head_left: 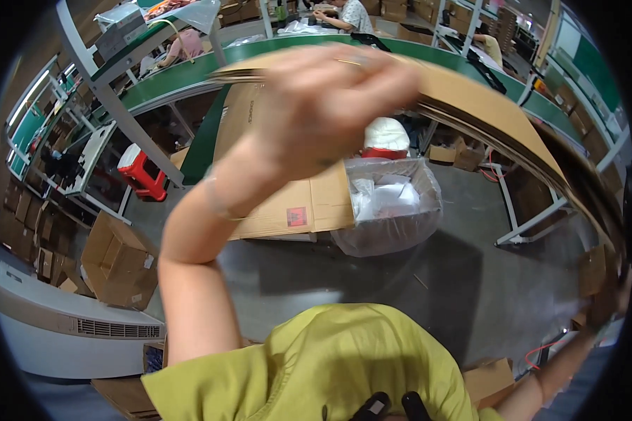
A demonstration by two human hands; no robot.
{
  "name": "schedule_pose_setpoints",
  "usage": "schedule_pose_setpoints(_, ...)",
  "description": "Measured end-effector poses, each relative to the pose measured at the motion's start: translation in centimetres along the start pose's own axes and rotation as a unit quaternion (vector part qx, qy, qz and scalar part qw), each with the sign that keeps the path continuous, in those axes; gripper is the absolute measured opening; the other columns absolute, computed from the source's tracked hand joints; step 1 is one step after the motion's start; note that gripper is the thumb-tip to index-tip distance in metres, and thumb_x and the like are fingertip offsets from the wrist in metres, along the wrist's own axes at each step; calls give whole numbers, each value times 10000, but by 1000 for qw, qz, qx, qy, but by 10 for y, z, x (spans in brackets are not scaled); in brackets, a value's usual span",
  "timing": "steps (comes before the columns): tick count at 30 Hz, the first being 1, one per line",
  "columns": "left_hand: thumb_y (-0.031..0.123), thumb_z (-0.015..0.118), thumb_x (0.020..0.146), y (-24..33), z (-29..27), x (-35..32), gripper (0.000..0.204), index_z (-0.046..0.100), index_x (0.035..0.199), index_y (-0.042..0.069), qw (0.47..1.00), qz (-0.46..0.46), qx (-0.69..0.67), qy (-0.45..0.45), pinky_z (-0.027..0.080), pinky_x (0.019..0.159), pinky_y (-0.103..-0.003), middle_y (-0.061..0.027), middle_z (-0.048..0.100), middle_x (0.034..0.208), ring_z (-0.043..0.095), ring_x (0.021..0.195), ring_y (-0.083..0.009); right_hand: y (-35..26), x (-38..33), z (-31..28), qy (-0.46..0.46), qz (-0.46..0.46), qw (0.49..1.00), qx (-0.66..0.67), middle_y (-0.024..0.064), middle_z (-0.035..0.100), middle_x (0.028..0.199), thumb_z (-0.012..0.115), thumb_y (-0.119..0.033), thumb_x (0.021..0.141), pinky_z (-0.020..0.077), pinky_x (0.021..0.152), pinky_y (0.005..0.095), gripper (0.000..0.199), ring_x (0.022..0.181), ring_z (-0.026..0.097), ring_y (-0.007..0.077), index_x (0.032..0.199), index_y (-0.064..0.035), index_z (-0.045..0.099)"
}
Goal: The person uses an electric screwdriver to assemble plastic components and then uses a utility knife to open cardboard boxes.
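A bundle of flattened cardboard sheets is held up in front of me, arching from the upper middle down to the right rim. My left hand is raised across it, blurred, its fingers curled at the sheets' edge. At the far right, my right hand meets the lower end of the bundle; it is dark and smeared, so its fingers cannot be made out. Below my left wrist lies a flat brown carton with a red square mark, partly covered by my arm.
Beside the flat carton stands a bin lined with clear plastic, holding white material. Behind runs a green workbench where other people sit. An open carton and a white appliance are at left, near a red stool.
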State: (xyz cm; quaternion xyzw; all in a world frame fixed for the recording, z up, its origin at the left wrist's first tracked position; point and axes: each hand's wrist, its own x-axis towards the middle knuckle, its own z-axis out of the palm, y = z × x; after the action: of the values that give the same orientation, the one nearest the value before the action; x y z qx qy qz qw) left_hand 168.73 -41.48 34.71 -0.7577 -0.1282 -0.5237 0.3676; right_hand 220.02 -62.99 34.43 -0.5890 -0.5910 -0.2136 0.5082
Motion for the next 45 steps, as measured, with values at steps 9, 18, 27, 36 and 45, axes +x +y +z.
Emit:
schedule_pose_setpoints(9,47,606,651,130,-23,-118,434,555,1082,32,866,-252,161,-401,516,689,-335,-199,582,1043,602,912,-298,-35,-2,354,6,-164,985,55,92,612,1038,661,-77,690,497,748,306,282,903,611,242,963,-55,595)
schedule_pose_setpoints(18,19,423,773,153,231,-337,537,364,1306,49,638,-400,-49,-656,430,870,-424,-212,541,1122,529,1020,-341,5,-322,289,-447,408,763,228,42,662,744,490,-198,876,458,714,272,212,729,607,114,942,-40,615)
schedule_pose_setpoints(27,113,665,684,255,326,-306,550,487,1199,42,628,-172,-417,-634,388,929,-404,-190,533,1172,504,1080,-333,65,-383,8,-41,667,690,-277,171,626,856,504,-275,810,474,706,414,247,788,600,341,911,-70,597)
schedule_pose_setpoints(36,117,660,676,550,238,-175,422,561,1080,48,368,376,-685,-504,436,869,-395,-192,588,1017,543,978,-354,-135,-505,27,205,780,502,-312,142,643,771,561,-271,814,480,645,333,247,730,640,238,918,-64,648)
schedule_pose_setpoints(45,212,675,651,732,55,-180,705,369,1246,-10,438,433,-761,-204,239,1036,-423,-213,563,1061,433,1136,-367,-250,-541,108,450,804,340,-189,44,552,574,555,-144,815,422,526,270,187,538,530,117,953,-40,625)
